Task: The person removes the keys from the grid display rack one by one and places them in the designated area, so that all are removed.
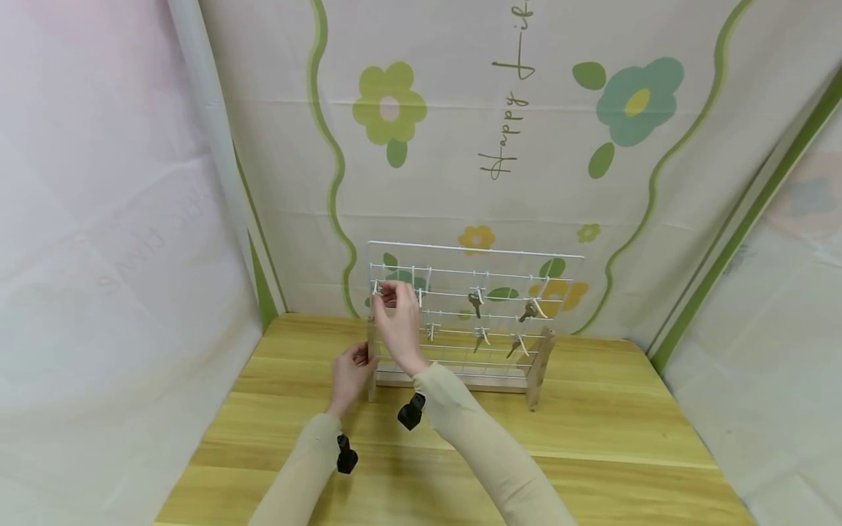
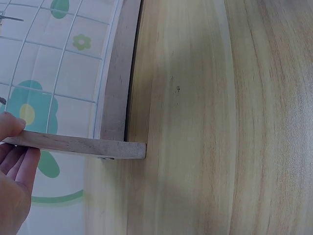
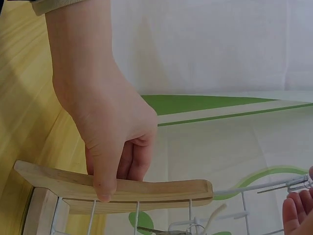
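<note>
A white wire grid rack (image 1: 476,250) stands upright on wooden side posts. My left hand (image 1: 350,376) grips its left wooden post (image 2: 73,143), thumb on one face and fingers on the other. At the grid's upper left, my right hand (image 1: 399,321) pinches a key (image 3: 274,189) by its ring end, beside a wire hook. In the right wrist view, only some fingertips (image 3: 297,210) of this hand show at the right edge. Other keys hang from hooks on the grid, among them a dark key (image 1: 475,304) and a key (image 1: 528,312) at upper right.
The rack stands toward the back of a wood-grain table (image 1: 612,416). Behind it hangs a flower-printed cloth (image 1: 454,146), with more pale cloth on both sides. A wooden crossbar (image 2: 120,73) joins the posts low down, and the right post (image 1: 539,369) angles forward.
</note>
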The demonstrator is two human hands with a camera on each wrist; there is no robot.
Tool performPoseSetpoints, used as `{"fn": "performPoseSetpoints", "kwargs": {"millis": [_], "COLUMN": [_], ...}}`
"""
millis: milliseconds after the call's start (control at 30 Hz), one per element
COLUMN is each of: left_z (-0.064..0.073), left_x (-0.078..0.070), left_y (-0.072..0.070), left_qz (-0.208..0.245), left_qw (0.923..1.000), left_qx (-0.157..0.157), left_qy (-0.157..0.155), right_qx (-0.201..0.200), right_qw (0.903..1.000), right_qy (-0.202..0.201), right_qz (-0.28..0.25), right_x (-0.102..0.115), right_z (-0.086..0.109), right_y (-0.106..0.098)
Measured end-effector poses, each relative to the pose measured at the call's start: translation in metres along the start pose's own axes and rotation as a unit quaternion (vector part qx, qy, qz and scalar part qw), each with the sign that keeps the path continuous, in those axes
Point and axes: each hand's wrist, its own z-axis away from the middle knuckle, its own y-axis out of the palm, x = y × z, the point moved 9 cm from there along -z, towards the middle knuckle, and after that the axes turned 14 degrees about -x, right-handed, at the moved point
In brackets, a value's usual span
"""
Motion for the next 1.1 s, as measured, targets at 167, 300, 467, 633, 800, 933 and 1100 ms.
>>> {"fn": "performPoseSetpoints", "kwargs": {"millis": [167, 300, 467, 633, 800, 933, 1100], "left_z": [0.0005, -0.0007, -0.0006, -0.0005, -0.0014, -0.0019, -0.0023], "left_x": [-0.0007, -0.0002, -0.0013, -0.0015, -0.0004, 0.0000, 0.0002], "left_y": [0.0013, 0.0020, 0.0029, 0.0031, 0.0024, 0.0014, 0.0004], "left_qz": [0.002, 0.001, 0.001, -0.004, -0.006, 0.003, 0.007], "left_qw": [1.0000, 0.9999, 0.9998, 0.9998, 0.9997, 0.9998, 0.9998], "left_qx": [0.000, -0.003, -0.004, -0.005, -0.007, -0.007, -0.008], "left_qy": [0.003, 0.012, 0.018, 0.021, 0.022, 0.015, 0.015], "right_qx": [-0.002, -0.004, -0.011, -0.010, 0.002, 0.006, 0.006], "right_qw": [1.0000, 1.0000, 0.9999, 0.9999, 0.9999, 0.9998, 0.9997], "right_qy": [-0.003, -0.004, -0.007, -0.010, -0.010, -0.017, -0.023], "right_qz": [0.000, 0.000, -0.006, -0.004, -0.009, -0.008, 0.001], "right_x": [0.0006, 0.0005, -0.0001, 0.0004, 0.0016, 0.0032, 0.0039], "right_z": [-0.0002, -0.0015, -0.0029, -0.0030, -0.0020, -0.0011, 0.0005], "right_y": [0.0002, -0.0001, -0.0006, -0.0004, -0.0001, -0.0007, -0.0017]}}
